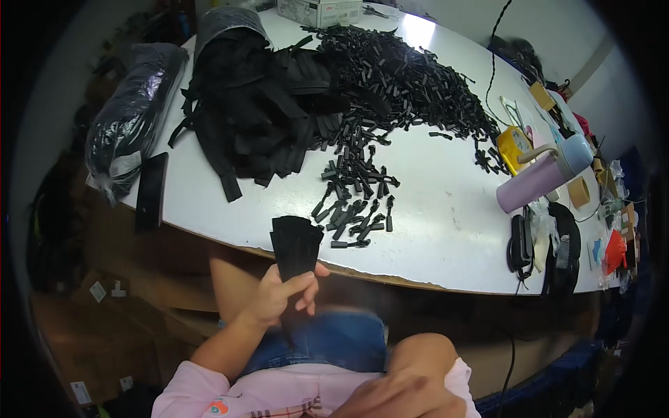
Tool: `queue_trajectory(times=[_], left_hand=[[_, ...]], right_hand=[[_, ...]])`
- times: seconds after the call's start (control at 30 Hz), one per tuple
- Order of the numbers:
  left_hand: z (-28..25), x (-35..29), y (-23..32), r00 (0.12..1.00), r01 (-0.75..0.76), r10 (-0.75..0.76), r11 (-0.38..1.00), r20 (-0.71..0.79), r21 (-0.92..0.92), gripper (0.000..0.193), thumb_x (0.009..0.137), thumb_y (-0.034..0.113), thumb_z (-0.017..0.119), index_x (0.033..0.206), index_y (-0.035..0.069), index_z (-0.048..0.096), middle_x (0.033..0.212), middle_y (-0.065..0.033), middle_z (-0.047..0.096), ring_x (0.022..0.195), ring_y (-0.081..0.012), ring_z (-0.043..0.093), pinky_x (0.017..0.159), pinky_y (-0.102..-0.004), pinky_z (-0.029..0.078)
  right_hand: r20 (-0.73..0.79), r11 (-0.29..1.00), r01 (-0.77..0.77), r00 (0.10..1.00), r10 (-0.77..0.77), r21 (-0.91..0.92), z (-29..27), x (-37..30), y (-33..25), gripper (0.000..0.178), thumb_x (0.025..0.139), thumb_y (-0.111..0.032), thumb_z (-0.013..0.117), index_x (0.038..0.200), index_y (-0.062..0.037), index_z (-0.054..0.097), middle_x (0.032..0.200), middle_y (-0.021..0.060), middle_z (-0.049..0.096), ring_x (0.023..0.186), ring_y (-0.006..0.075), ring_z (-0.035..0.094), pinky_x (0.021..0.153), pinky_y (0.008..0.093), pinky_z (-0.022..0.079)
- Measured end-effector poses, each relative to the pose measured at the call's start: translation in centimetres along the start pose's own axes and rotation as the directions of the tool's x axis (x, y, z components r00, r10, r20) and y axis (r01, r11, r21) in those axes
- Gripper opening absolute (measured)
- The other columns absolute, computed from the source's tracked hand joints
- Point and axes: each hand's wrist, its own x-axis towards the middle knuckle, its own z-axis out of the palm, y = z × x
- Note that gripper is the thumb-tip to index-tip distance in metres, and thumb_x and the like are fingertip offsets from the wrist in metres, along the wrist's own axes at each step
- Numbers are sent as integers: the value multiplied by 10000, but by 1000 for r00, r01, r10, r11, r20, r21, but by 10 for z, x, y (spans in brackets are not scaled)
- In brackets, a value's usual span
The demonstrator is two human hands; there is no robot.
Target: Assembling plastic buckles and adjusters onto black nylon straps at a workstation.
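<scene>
My left hand (287,296) is closed around the lower end of a fanned stack of black fabric strips (296,244), held upright just off the table's front edge. Low in the view, my right hand (404,397) is close to my chest, smeared by motion, its fingers not clear. Beyond the stack lie several loose black zipper sliders with pull tabs (362,216). They trail back to a large heap of the same sliders (404,76). To the left of the heap is a big tangled pile of black fabric strips (258,118), spilling from a plastic bag (230,28).
On the white table (432,216), a lilac bottle (531,184) leans at the right beside a yellow object (514,148). A dark phone-like slab (151,188) and a wrapped black bundle (136,111) border the left. A carton (320,12) stands at the back; brown boxes (104,341) sit below left.
</scene>
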Motion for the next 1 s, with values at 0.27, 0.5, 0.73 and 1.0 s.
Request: queue_trajectory(times=[0.27, 0.5, 0.73, 1.0], left_hand=[[16, -9, 8, 997, -71, 70, 995, 14, 71, 221, 818, 115, 498, 945, -65, 485, 576, -34, 434, 456, -72, 390, 447, -242, 432], [30, -13, 9, 997, -70, 67, 986, 28, 150, 234, 820, 144, 504, 957, -46, 503, 580, 2, 413, 494, -58, 386, 477, -227, 424], [36, -30, -1, 996, -85, 83, 990, 29, 110, 195, 834, 127, 476, 936, -39, 490, 594, -61, 488, 509, -113, 483, 544, -277, 475], [28, -54, -3, 984, -167, 174, 978, -49, 122, 158, 826, 105, 474, 905, -30, 492, 583, -67, 482, 479, -119, 476, 529, -299, 490]], right_hand=[[228, 640, 664, 741, -631, -387, -14, -51, 18, 195, 814, -127, 508, 829, 57, 571, 869, 264, 562, 690, 321, 584, 553, 380, 511], [153, 679, 698, 714, -683, -226, -9, -68, -1, 115, 726, -70, 586, 804, 13, 597, 835, 135, 574, 760, 245, 542, 639, 312, 481], [-3, 667, 729, 675, -738, -153, 16, -73, -5, 106, 771, -120, 552, 797, -31, 603, 863, 100, 578, 809, 251, 541, 658, 342, 475], [169, 724, 687, 708, -686, 61, 28, -88, -2, 182, 792, -195, 525, 788, -27, 593, 848, 122, 586, 786, 255, 547, 626, 344, 459]])
